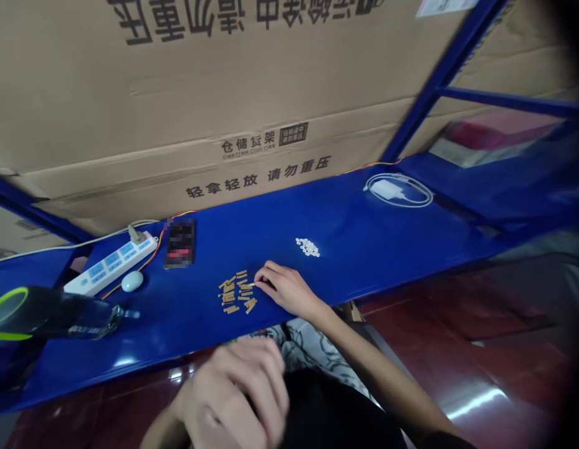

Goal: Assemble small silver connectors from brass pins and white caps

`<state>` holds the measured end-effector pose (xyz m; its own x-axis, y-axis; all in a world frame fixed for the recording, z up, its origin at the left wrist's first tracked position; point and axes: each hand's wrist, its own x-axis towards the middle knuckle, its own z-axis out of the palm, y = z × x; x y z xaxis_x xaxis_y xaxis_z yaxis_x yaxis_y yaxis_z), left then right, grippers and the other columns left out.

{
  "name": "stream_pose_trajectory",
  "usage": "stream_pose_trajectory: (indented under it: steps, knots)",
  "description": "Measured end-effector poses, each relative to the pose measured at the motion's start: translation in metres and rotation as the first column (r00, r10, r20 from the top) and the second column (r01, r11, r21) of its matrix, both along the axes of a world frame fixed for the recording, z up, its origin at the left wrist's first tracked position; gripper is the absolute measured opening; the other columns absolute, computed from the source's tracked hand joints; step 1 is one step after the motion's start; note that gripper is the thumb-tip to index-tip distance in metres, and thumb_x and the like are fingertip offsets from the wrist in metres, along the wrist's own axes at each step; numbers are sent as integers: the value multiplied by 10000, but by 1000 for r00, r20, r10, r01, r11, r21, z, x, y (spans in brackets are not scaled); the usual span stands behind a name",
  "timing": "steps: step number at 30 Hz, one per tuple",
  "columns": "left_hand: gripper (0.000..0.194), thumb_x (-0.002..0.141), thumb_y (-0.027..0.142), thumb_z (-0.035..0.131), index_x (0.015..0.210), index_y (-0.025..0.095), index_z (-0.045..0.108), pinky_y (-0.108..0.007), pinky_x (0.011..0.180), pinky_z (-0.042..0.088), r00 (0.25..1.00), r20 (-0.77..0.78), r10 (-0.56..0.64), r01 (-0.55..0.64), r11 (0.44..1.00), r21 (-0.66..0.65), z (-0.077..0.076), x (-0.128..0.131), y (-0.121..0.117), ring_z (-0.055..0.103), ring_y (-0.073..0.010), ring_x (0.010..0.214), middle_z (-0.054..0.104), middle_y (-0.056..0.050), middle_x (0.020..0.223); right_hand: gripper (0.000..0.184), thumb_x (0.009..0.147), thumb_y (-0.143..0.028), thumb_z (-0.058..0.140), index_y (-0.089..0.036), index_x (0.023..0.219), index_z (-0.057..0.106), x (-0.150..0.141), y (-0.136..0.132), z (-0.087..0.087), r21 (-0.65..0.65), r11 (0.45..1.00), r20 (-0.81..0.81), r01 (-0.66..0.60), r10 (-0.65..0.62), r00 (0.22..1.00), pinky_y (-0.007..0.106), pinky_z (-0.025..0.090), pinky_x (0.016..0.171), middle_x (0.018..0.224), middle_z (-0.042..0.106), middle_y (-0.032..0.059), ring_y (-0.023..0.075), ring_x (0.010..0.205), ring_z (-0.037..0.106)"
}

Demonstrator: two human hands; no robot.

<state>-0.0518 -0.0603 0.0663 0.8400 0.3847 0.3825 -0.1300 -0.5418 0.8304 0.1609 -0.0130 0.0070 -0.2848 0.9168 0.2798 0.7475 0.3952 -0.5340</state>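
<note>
Right hand (285,289) rests released, palm down, on the blue shelf (345,218), just beside the small tan pieces (235,293). White beads (308,247) lie farther right. Left hand (233,393) is curled past the near edge; contents cannot be told.

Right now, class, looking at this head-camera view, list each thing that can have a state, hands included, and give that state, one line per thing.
Right hand: flat on the blue shelf, fingertips beside the sticks
Left hand: fingers curled, below the shelf edge
Tan sticks: scattered in a loose cluster
White beads: heaped in a small pile
Power strip: one plug inserted
Bottle: lying on its side
White cable: coiled around a charger
</note>
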Motion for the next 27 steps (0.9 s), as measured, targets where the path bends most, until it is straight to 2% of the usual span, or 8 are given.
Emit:
stream_pose_trajectory:
  steps: [3,5,7,9,11,16,23,27]
  knots:
    - [539,1009,560,528,579,235,510,-386,661,510,963,232,139,-81,966,-244,19,-1,17,644,-174,574,621,1,512,154,1048,-237,500,-211,964,626,-1,0,0,-7,1000,-14,23,-23,1000,286,471,736,936,652,31,168,815,638]
    - [472,957,532,660,617,231,534,-363,634,509,967,241,81,-15,965,-261,22,1,24,652,-160,573,650,10,546,169,1054,-207,454,-212,965,597,-1,-1,0,-20,998,-33,52,-53,998,300,473,734,931,651,43,181,817,636]
    - [366,919,473,743,689,234,589,-346,624,514,978,160,135,-91,963,-254,16,5,28,653,-156,587,677,10,604,155,1059,-205,424,-218,991,563,2,-4,0,-40,996,-97,74,-78,992,309,476,737,945,653,48,189,819,639]
    - [244,944,387,732,780,235,635,-339,634,509,920,54,387,-375,913,-159,5,12,32,648,-161,639,690,0,690,127,1061,-218,408,-227,1032,531,6,-7,0,-60,997,-181,56,-66,981,311,480,748,965,657,48,192,836,648]
    - [149,955,308,719,843,235,654,-354,710,503,776,2,630,-629,774,72,-9,22,33,656,-172,718,699,-2,767,117,1058,-222,394,-237,1055,511,10,-9,0,-73,997,-233,9,-26,972,314,480,755,967,663,46,198,853,652]
    - [96,989,301,672,1070,258,647,-440,915,449,526,36,850,-764,453,460,-43,44,29,680,-231,964,747,-28,990,125,1054,-225,384,-248,1034,505,15,-12,0,-96,993,-215,-68,46,975,340,472,765,950,695,44,212,826,652]
    - [73,1021,264,626,1070,265,680,-446,909,414,394,38,918,-779,312,544,-45,36,19,671,-229,963,756,-23,993,141,1055,-204,384,-239,1003,511,12,-12,4,-46,995,-168,-86,77,983,325,456,739,897,696,40,205,794,648]
    - [101,1026,324,619,1057,272,699,-446,908,426,446,44,894,-754,348,557,-43,24,28,679,-234,978,762,-29,1009,163,1050,-172,378,-230,1011,525,11,-13,2,33,997,-119,-74,78,990,324,456,760,897,691,47,193,785,637]
